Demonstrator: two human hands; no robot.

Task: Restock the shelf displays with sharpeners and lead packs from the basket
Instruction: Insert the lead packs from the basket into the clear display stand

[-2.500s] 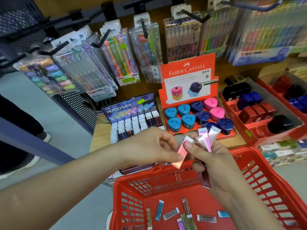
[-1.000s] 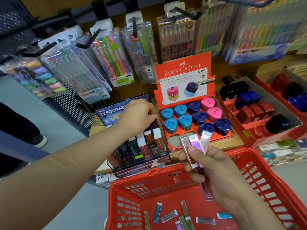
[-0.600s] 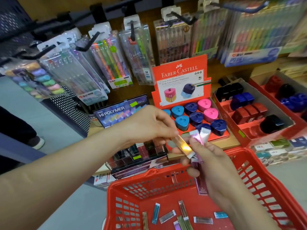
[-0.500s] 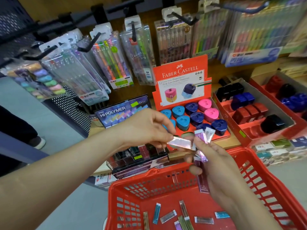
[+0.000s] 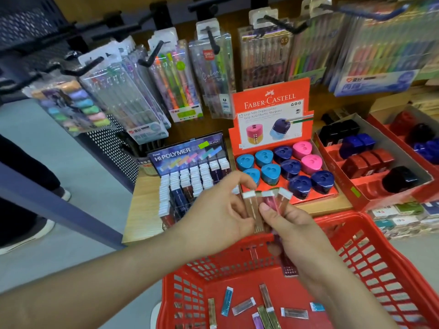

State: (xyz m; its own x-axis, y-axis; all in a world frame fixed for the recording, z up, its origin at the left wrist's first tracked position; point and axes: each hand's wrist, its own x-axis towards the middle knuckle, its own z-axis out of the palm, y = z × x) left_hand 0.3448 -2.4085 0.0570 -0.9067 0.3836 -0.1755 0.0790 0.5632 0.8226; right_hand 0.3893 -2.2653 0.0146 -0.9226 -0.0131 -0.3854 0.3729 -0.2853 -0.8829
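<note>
Lead packs, slim and white-capped, were clamped fanned by fingers of the right hand; one was pinched by fingers of the left hand. Displays were lettered HI-POLYMER and FABER-CASTELL.

The basket is sitting before the shelf, with loose lead packs lying on its floor. Above its far rim, the left hand and right hand are gripping a fan of lead packs between them. On the shelf, the lead display is standing left of the sharpener display, and a sharpener tray is lying further right. Pen packs are hanging behind them.
</note>
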